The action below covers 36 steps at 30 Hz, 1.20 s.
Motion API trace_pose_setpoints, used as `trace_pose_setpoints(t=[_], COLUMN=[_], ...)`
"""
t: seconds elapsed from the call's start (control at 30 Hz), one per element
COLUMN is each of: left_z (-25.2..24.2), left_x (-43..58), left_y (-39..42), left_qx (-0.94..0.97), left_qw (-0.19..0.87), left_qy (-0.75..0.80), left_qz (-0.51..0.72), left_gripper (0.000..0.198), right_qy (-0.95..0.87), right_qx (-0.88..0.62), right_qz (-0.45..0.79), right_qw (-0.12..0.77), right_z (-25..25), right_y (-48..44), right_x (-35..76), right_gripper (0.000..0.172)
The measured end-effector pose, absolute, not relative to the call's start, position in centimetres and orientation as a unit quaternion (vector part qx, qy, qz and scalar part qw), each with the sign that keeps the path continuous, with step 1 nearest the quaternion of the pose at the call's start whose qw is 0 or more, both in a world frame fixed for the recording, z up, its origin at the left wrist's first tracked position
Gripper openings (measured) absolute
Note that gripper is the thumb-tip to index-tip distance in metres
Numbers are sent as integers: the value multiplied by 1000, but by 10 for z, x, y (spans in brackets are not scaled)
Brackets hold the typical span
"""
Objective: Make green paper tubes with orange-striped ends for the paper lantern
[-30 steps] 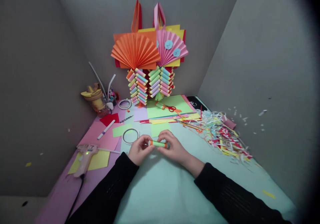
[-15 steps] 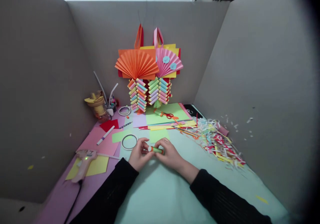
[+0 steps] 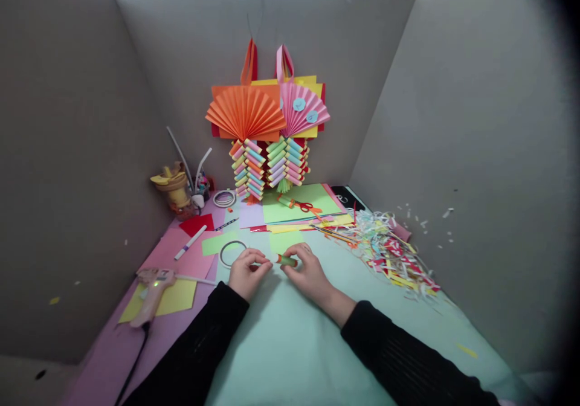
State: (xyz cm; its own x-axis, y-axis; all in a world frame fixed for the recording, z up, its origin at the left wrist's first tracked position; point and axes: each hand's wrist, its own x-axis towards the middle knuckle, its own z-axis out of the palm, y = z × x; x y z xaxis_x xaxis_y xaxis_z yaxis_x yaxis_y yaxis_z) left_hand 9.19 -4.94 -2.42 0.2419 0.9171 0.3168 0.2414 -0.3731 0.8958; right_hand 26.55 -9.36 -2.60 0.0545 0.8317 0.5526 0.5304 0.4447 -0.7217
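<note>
Low over the pale green worktop, the left hand and right hand have a small green paper roll between them. Each hand is curled nearly closed, with its fingertips pinching one end; the roll lies level, just above the worktop's middle. Rolling it well seems to call for even pressure at both ends, so the tube stays straight and tight and its orange band does not slip. Just beyond the left hand lies a tape ring, and further left a glue gun rests on yellow paper. In the far left corner stands a jar topped by something yellow; what is inside cannot be made out. Beside it, a small pot holds pens, with white sticks rising nearby.
</note>
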Motion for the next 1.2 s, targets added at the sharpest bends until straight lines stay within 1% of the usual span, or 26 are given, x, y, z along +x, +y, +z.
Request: trace_pose_setpoints(t=[0.1,0.23,0.33,0.43,0.5,0.63,0.7,0.77,0.83,0.9,1.1,1.17,1.2], left_z=[-21,-21,-24,-27,-27,-29,-29,-30,-32,-35,-36,-32,-29], left_x=[93,96,98,97,94,86,83,83,86,91,100,98,97], left_y=[-51,-54,-54,-52,-50,-44,-43,-44,-45,-46,-46,-47,-48], left_qx=[708,701,701,702,713,782,814,840,858,863,836,839,848], left_qw=[361,402,438,446,430,336,302,290,286,286,312,289,269], left_qy=[408,395,373,372,386,420,411,386,361,352,372,372,366], left_qz=[449,437,422,412,397,315,276,248,227,221,256,273,274], left_gripper=[24,16,29,34,36,40,40,43,45,42,41,35,28], right_qy=[-667,-672,-685,-701,-713,-754,-776,-789,-792,-791,-781,-778,-778], right_qx=[-515,-517,-506,-501,-519,-560,-556,-551,-553,-557,-566,-568,-568], right_qz=[135,133,130,129,132,134,138,144,149,153,166,169,172], right_qw=[522,514,508,491,452,316,262,230,212,202,203,206,207], right_z=[-26,-26,-25,-25,-26,-29,-31,-31,-31,-31,-33,-33,-33], right_y=[-94,-95,-95,-95,-93,-90,-91,-91,-90,-89,-84,-83,-83], right_x=[265,263,262,263,266,275,277,277,276,276,279,279,279], right_gripper=[19,18,16,14,14,16,15,13,13,15,16,15,14])
